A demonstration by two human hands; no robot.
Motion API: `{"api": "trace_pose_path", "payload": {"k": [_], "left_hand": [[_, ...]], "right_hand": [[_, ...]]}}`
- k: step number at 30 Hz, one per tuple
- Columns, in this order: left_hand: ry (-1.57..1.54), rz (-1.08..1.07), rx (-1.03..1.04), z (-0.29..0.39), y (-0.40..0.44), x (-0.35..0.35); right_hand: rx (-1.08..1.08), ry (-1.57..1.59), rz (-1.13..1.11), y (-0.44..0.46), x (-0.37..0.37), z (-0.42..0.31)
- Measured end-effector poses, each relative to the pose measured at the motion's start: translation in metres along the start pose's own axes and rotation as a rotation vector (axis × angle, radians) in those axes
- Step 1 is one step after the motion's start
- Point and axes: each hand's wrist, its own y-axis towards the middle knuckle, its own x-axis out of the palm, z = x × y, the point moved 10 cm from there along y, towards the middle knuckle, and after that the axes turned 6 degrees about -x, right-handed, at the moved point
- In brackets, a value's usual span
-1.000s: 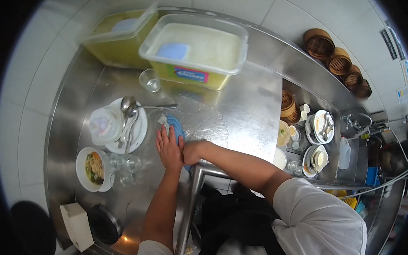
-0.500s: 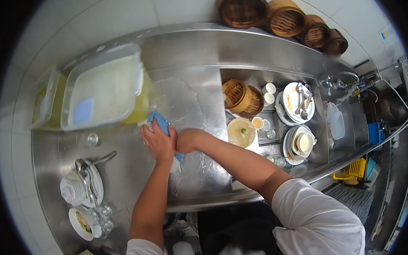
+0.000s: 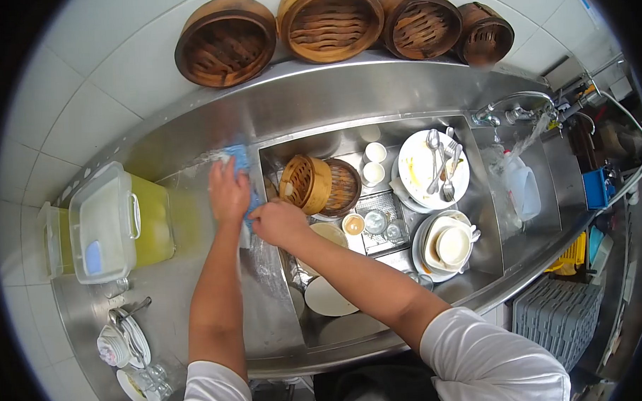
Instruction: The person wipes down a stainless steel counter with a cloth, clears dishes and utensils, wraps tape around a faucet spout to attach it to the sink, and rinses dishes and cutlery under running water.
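Observation:
A blue cloth (image 3: 238, 157) lies on the wet steel counter (image 3: 202, 226), beside the left rim of the sink. My left hand (image 3: 228, 194) presses down on it, with the cloth showing past the fingertips and along the hand's right side. My right hand (image 3: 279, 223) is closed on the cloth's near right part, at the sink's edge. A bit of pale cloth hangs below the blue one. Right of my hands, a bamboo steamer (image 3: 306, 185) rests in the sink.
The sink holds a plate with cutlery (image 3: 413, 165), stacked bowls (image 3: 451, 245) and small cups (image 3: 374, 153). Running water (image 3: 527, 138) falls at the right. Yellowish liquid fills a plastic tub (image 3: 152, 220) at left; dishes (image 3: 131, 341) lie near it. Steamer baskets (image 3: 331, 27) line the ledge.
Both hands have pushed the blue cloth away from me, toward the back of the counter and close to the sink's left rim. The camera view has turned right.

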Motion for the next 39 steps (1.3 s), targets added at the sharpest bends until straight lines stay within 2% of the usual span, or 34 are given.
{"api": "trace_pose_path", "payload": {"k": [1,2,4,5,7,8,9,10,11,12,13,14,15,17,18,19,20,21,23,24,25,26,27,28,29,31,33,34,35,37,39], "left_hand": [[0.013,0.006,-0.005,0.014,0.000,0.000],[-0.085,-0.091,0.021,0.039,-0.003,0.008],[-0.158,-0.234,0.106,0.085,-0.015,0.015],[-0.134,-0.276,0.166,0.105,-0.028,0.018],[-0.262,-0.294,0.030,0.122,-0.075,0.025],[-0.539,-0.307,-0.149,0.118,-0.107,0.040],[-0.577,-0.324,-0.275,0.118,-0.150,0.052],[-0.592,-0.318,-0.305,0.133,-0.185,0.044],[-0.751,-0.298,-0.433,0.138,-0.218,0.043],[-0.915,-0.319,-0.561,0.150,-0.251,0.052],[-1.061,-0.422,-0.629,0.173,-0.274,0.041],[-0.727,-0.469,-0.438,0.180,-0.293,0.035],[-0.750,-0.526,-0.379,0.196,-0.312,0.031],[-0.262,-0.237,-0.117,0.221,-0.307,-0.026],[-0.268,-0.226,-0.103,0.232,-0.302,-0.044],[-0.793,-0.375,-0.749,0.213,-0.303,-0.053],[-1.319,-0.491,-1.404,0.221,-0.336,-0.044],[-1.337,-0.443,-1.410,0.213,-0.330,-0.050],[-1.917,-0.901,-1.312,0.222,-0.323,-0.032],[-1.943,-0.753,-1.305,0.199,-0.327,-0.008],[-1.937,-0.602,-1.249,0.181,-0.330,0.002],[-1.789,-0.442,-1.384,0.155,-0.340,0.013],[-1.602,-0.295,-1.215,0.149,-0.329,-0.019],[-1.169,-0.362,-0.818,0.141,-0.317,-0.003],[-0.698,-0.278,-0.371,0.161,-0.300,-0.026],[-0.894,-0.355,-0.776,0.162,-0.311,-0.118],[-0.893,-0.356,-0.650,0.182,-0.307,-0.153],[-0.856,-0.313,-0.620,0.183,-0.304,-0.176],[-0.850,-0.211,-0.491,0.180,-0.302,-0.179],[-0.809,-0.183,-0.320,0.176,-0.293,-0.175],[-0.778,-0.174,-0.307,0.165,-0.291,-0.206]], "right_hand": [[-0.037,0.006,0.112,-0.009,-0.013,0.008],[-0.052,0.013,0.108,-0.015,-0.010,0.023],[-0.093,0.405,0.262,-0.032,-0.010,0.063],[0.047,0.805,0.209,-0.047,0.008,0.089],[0.309,1.478,0.133,-0.088,0.036,0.114],[0.433,1.750,0.114,-0.110,0.044,0.121],[0.392,1.876,0.036,-0.127,0.045,0.121],[0.348,2.004,-0.015,-0.145,0.044,0.122],[0.513,1.961,0.091,-0.173,0.040,0.126],[0.614,2.000,0.074,-0.188,0.062,0.144],[0.608,1.975,0.213,-0.205,0.057,0.154],[0.597,2.072,0.242,-0.210,0.073,0.169],[0.575,2.087,0.339,-0.220,0.061,0.175],[0.507,1.858,0.486,-0.227,0.031,0.183],[0.486,1.859,0.495,-0.226,0.025,0.179],[0.496,1.826,0.540,-0.227,0.016,0.171],[0.504,1.790,0.571,-0.227,0.014,0.163],[0.490,1.780,0.525,-0.229,0.011,0.149],[0.255,0.718,0.453,-0.240,-0.029,0.110],[0.044,0.336,0.514,-0.249,-0.038,0.080],[-0.129,0.253,0.426,-0.261,-0.049,0.040],[-0.309,-0.097,0.524,-0.281,-0.067,-0.010],[-0.249,0.213,0.232,-0.274,-0.053,-0.005],[-0.203,0.477,0.323,-0.279,-0.037,0.012],[0.083,1.098,0.263,-0.295,-0.017,-0.005],[0.188,1.319,0.213,-0.298,-0.002,-0.009],[0.382,1.641,0.019,-0.301,0.012,-0.003],[0.322,1.736,-0.129,-0.293,0.023,-0.016],[0.317,1.740,-0.158,-0.292,0.027,-0.027],[0.323,1.684,-0.086,-0.289,0.031,-0.036],[0.310,1.626,-0.022,-0.279,0.028,-0.043]]}}
